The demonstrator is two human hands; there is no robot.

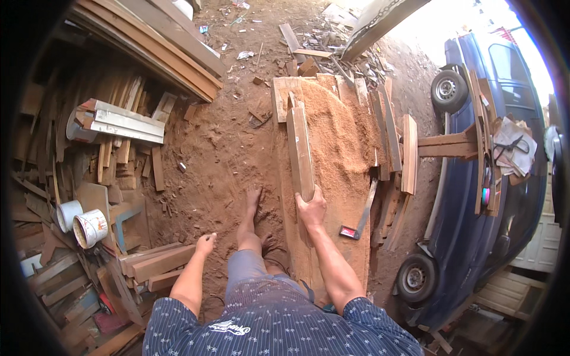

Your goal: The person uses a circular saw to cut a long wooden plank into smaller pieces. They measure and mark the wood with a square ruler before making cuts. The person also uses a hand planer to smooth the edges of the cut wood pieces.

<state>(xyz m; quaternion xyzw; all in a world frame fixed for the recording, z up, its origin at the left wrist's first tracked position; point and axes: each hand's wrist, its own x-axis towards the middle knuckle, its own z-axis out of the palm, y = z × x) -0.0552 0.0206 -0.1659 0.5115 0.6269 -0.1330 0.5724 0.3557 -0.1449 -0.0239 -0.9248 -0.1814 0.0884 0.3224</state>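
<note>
My right hand [312, 207] is closed around the near end of a long wooden beam [301, 148]. The beam lies lengthwise on the left part of a low wooden bench [350, 264], its far end pointing away from me. A thick layer of sawdust [335, 130] covers the bench beside it. To the right of my right hand lies a grey bar [367, 204], with a black and red block [349, 232] at its near end. My left hand [206, 243] hangs apart from the bench, fingers curled, with nothing visible in it. Stacked timber pieces [163, 264] are nearest to it.
Boards [408, 154] lean along the bench's right side. A dark blue van [475, 237] stands farther right. Two white buckets [91, 229] and scrap wood fill the left. Long planks [160, 44] project at the upper left; a post [380, 26] slants beyond the bench.
</note>
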